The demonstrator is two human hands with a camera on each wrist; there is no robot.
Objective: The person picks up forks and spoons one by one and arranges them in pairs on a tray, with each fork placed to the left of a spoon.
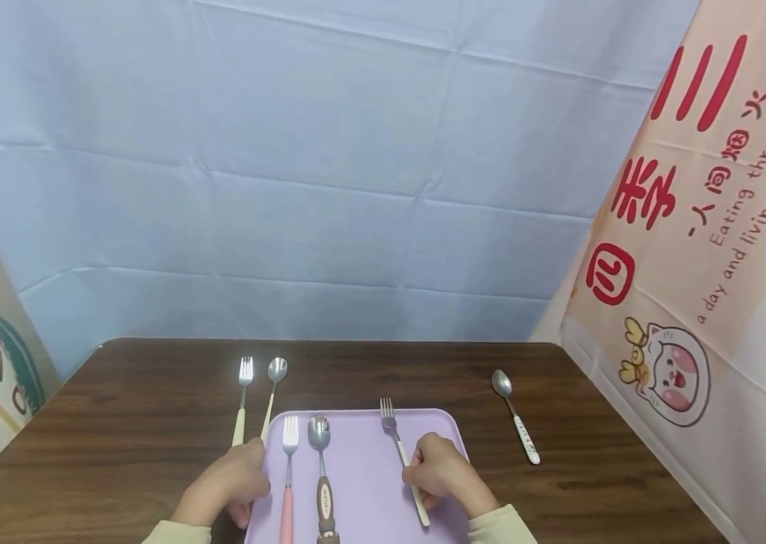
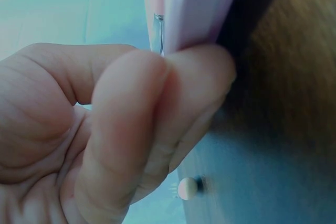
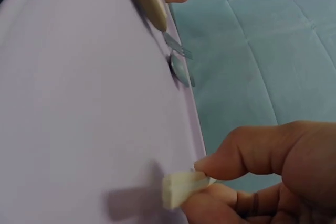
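My right hand (image 1: pixel 443 473) pinches a fork (image 1: pixel 405 455) by its white handle, over the right part of a lilac tray (image 1: pixel 362 468). In the right wrist view the handle's end (image 3: pixel 181 188) sticks out between thumb and fingers, casting a shadow on the tray. My left hand (image 1: pixel 230 480) grips the tray's left edge, its curled fingers (image 2: pixel 131 108) right at the rim in the left wrist view. Beside that hand, on the tray, lie a pink-handled fork (image 1: pixel 288 476) and a brown-handled spoon (image 1: pixel 322 468), heads pointing away.
Left of the tray, on the dark wood table (image 1: pixel 84 453), lie a fork (image 1: pixel 242 400) and a spoon (image 1: pixel 273 393) with pale yellow handles. Another spoon (image 1: pixel 515 415), white-handled, lies to the right. A pale blue cloth (image 1: pixel 322 189) hangs behind the table.
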